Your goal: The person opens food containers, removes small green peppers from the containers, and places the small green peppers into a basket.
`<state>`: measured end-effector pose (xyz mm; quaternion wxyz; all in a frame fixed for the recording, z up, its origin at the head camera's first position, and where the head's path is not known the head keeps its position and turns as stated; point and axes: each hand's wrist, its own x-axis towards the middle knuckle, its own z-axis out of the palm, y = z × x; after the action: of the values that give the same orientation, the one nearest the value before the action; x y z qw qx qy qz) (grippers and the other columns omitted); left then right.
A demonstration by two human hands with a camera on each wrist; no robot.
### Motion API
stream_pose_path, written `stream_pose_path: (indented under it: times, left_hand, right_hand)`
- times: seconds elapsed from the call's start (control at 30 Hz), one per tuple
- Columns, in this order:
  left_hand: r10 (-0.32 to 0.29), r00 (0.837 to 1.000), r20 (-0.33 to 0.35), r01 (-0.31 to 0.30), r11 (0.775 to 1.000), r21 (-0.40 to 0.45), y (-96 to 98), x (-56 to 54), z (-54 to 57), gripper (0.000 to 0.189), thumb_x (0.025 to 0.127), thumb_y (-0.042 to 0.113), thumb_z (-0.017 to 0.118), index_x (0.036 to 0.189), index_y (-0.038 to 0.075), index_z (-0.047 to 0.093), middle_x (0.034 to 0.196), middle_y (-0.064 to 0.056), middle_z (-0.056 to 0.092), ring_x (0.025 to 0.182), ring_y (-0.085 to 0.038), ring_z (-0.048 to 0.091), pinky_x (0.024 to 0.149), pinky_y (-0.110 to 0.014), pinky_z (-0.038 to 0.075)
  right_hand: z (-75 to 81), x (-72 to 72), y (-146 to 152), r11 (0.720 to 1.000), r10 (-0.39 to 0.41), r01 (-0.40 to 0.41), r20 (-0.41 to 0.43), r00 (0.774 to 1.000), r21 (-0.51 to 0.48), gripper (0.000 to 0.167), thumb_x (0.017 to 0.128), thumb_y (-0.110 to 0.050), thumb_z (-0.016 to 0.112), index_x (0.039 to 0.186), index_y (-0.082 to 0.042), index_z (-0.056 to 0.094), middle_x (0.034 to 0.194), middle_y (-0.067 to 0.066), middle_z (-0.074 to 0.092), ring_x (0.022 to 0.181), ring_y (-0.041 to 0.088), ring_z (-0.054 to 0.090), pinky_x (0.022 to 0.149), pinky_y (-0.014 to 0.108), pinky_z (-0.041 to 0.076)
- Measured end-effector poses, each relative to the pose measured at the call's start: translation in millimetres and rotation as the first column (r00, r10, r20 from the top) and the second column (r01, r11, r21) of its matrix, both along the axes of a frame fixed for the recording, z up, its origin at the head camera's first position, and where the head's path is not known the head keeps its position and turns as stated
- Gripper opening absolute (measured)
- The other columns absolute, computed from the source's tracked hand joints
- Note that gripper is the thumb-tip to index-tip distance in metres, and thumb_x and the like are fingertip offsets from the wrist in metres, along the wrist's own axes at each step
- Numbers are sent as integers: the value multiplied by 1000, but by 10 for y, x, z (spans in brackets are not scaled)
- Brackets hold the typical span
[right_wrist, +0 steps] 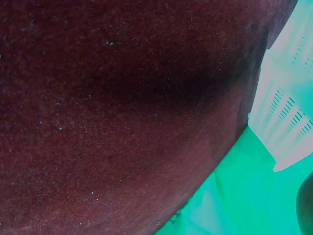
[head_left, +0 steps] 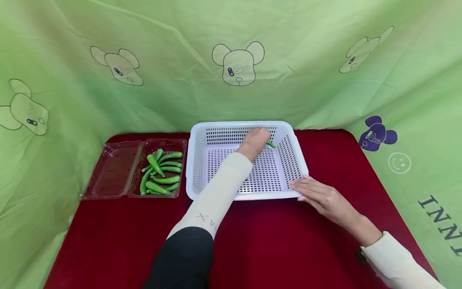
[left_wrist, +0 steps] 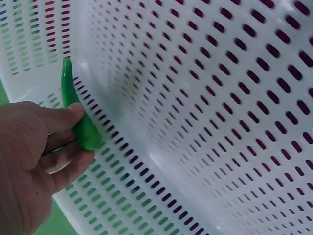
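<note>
Peppers lay mostly in the clear clamshell tray (head_left: 134, 188) at nine o'clock from the white basket (head_left: 246, 196); we counted a heap of green chilli peppers (head_left: 161, 172) there, and the basket floor held none that we could see. So we judged the moving of peppers from tray to basket as barely begun, with nearly all of the heap left to carry.

Our left hand (head_left: 255, 141) reached across into the basket toward its far wall at twelve o'clock, forearm stretched long over the near rim. Its fingers (left_wrist: 62, 119) were clamped on one green pepper (left_wrist: 78, 115), thumb over the top and fingers curled beneath, the tip pointing up beside the slotted wall.

Our right hand (head_left: 321, 195) lay flat on the red desk (head_left: 274, 241) at the basket's near corner, about four o'clock, fingers straight and close together, their tips touching the rim and gripping nothing.
</note>
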<state>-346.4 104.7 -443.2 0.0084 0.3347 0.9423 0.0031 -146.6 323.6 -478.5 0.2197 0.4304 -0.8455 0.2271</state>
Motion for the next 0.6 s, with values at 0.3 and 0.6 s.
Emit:
stream_pose_path:
  times: [0.3, 0.6]
  left_hand:
    - [-57, 998, 28, 57, 998, -30, 14, 44, -136, 28, 94, -5, 60, 106, 16, 74, 110, 0, 74, 96, -15, 67, 87, -26, 59]
    - [-85, 996, -3, 85, 995, -60, 8, -5, -210, 31, 96, -2, 63, 116, 18, 75, 120, -2, 72, 112, -17, 66, 102, -27, 55]
  right_hand:
    - [-5, 37, 14, 1000, -9, 9, -23, 1000, 1, 44, 108, -36, 51, 126, -3, 72, 124, 11, 74, 128, 18, 63, 123, 27, 36]
    - [-14, 2, 1, 1000, -8, 8, -6, 1000, 3, 41, 107, -34, 53, 126, -3, 72, 127, 10, 73, 127, 21, 63, 123, 28, 35]
